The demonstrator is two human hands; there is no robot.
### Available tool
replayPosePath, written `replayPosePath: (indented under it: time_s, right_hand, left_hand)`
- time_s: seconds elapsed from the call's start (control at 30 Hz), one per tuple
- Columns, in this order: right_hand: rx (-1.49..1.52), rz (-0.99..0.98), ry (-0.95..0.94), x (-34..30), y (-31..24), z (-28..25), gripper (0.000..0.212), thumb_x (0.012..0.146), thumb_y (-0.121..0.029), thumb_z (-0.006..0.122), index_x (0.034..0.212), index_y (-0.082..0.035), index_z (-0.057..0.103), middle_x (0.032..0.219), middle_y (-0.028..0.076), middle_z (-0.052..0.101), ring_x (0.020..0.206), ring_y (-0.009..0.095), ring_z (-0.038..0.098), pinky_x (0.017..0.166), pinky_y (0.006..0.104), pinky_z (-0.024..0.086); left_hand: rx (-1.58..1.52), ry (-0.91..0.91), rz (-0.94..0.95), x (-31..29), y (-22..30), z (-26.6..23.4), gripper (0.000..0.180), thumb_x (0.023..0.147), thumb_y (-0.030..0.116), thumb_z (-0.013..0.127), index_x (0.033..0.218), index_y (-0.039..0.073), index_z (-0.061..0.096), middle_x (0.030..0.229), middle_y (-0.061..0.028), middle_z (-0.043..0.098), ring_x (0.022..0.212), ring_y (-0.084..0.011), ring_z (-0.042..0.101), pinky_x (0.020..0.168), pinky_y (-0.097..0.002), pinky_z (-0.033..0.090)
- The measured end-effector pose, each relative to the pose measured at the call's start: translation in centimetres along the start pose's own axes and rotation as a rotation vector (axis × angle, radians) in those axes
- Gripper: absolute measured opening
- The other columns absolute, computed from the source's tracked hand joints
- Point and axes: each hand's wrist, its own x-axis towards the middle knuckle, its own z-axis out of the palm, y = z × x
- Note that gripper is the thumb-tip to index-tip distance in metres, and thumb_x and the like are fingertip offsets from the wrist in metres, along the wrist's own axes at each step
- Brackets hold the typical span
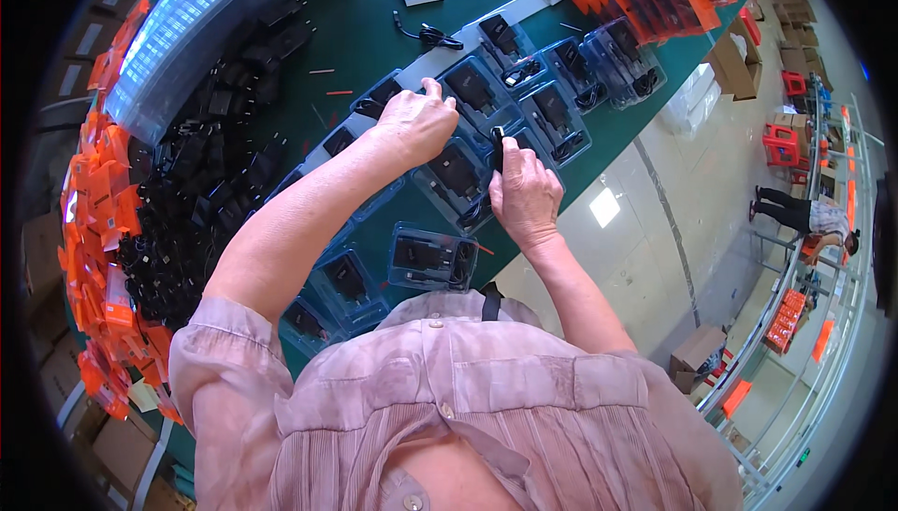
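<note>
Status, our est: batch part done. Near tray (430, 284) & far tray (610, 77) each show adapter + cable, so we'd call those filled; mid tray (484, 124) shows adapter only, no cable we can make out. Adapter heap (210, 160) & cable heap (159, 268) on our L: lots left. Our R hand (526, 188) pinches black cable (496, 148) just by lower end of mid tray. Our L hand (416, 124) is over trays opp; can't tell if it grips anything. Held cable: dark, w/ pale metal plug tip, rest mostly hidden
</note>
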Motion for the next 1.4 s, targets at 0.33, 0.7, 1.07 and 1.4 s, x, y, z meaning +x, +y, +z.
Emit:
replayPosePath:
  time_s: [0.33, 0.7, 1.07, 1.4]
  right_hand:
    - [0.455, 0.114, -0.232, 5.1, 4.2, -0.5, 0.022, 0.091, -0.017, 0.050, 0.104, -0.002, 0.059, 0.090, 0.024, 0.065, 0.085, 0.041, 0.062, 0.075, 0.0455, 0.049]
    - [0.064, 0.246, -0.360, 8.3, 3.3, -0.1, 0.032, 0.087, -0.030, 0.064, 0.101, -0.004, 0.052, 0.088, 0.024, 0.069, 0.084, 0.038, 0.068, 0.073, 0.0507, 0.053]
    - [-0.089, -0.050, -0.398, 7.5, 1.7, 0.1, 0.012, 0.082, -0.011, 0.057, 0.092, -0.005, 0.056, 0.079, 0.019, 0.070, 0.079, 0.034, 0.071, 0.068, 0.0424, 0.055]
    - [0.020, -0.188, -0.444, 8.3, 1.0, -0.2, 0.014, 0.080, -0.013, 0.059, 0.089, -0.004, 0.066, 0.077, 0.016, 0.071, 0.086, 0.031, 0.070, 0.075, 0.0424, 0.054]
  left_hand:
    - [-0.013, -0.041, -0.017, -0.1, 0.1, -0.3, 0.042, 0.081, 0.008, 0.061, 0.121, -0.004, 0.059, 0.132, -0.0387, 0.042, 0.094, -0.0421, 0.068, 0.082, -0.0405, 0.056]
    - [-0.005, 0.015, -0.065, 0.4, 0.6, 0.7, 0.062, 0.085, 0.050, 0.066, 0.120, -0.001, 0.060, 0.130, -0.0351, 0.048, 0.089, -0.0366, 0.070, 0.074, -0.0387, 0.057]
    - [0.053, 0.118, -0.127, 0.4, 2.4, 1.2, 0.075, 0.074, 0.058, 0.072, 0.105, -0.009, 0.064, 0.130, -0.0411, 0.046, 0.081, -0.0354, 0.071, 0.063, -0.0347, 0.058]
    - [0.046, 0.182, -0.149, 0.5, 1.4, 2.8, 0.077, 0.072, 0.054, 0.076, 0.115, -0.008, 0.058, 0.134, -0.0374, 0.045, 0.080, -0.0360, 0.071, 0.063, -0.0356, 0.059]
